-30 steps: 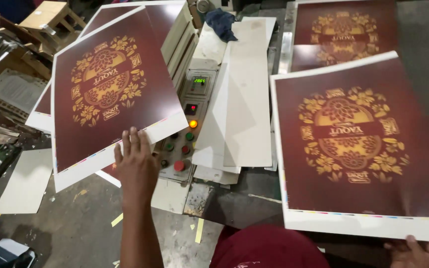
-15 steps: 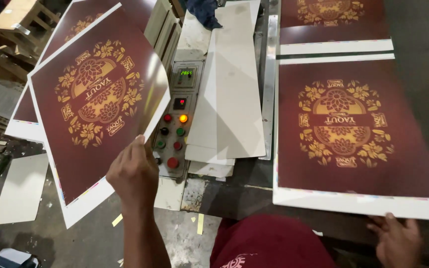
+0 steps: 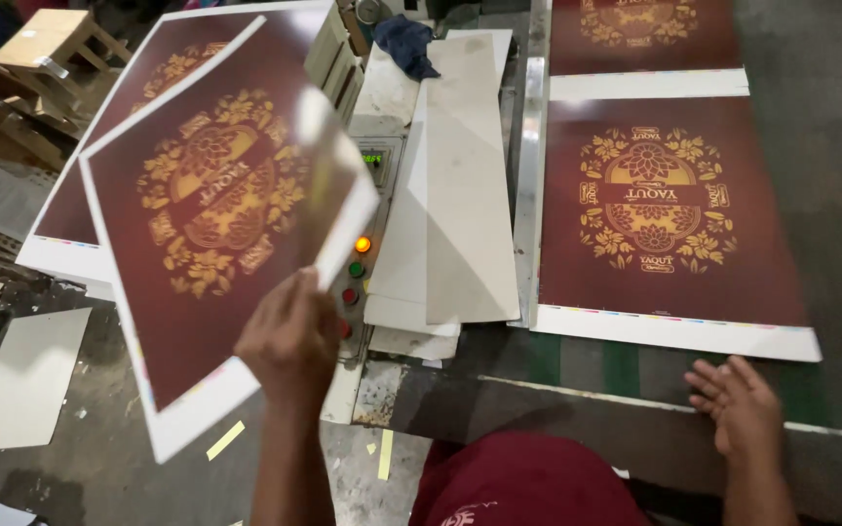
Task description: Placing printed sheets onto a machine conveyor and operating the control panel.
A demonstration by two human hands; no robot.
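Maroon sheet [image 3: 211,224] in left hand [image 3: 289,341] hides control panel [image 3: 358,278].

Dim, warm indoor light from above – white glare patch on raised printed sheet [image 3: 216,214]. Left hand [image 3: 289,341] and sheet edges motion-blurred; flat print on table [image 3: 665,209] sharp. Floor corners dark, soft shadows – mild wide-angle stretch.

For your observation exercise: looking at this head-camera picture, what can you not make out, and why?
- Left hand fingers: hidden behind the lifted printed sheet.
- Stack of sheets underneath: mostly covered by that sheet.
- Control panel buttons: partly covered, too small.
- Far sheet: cut off by top edge.
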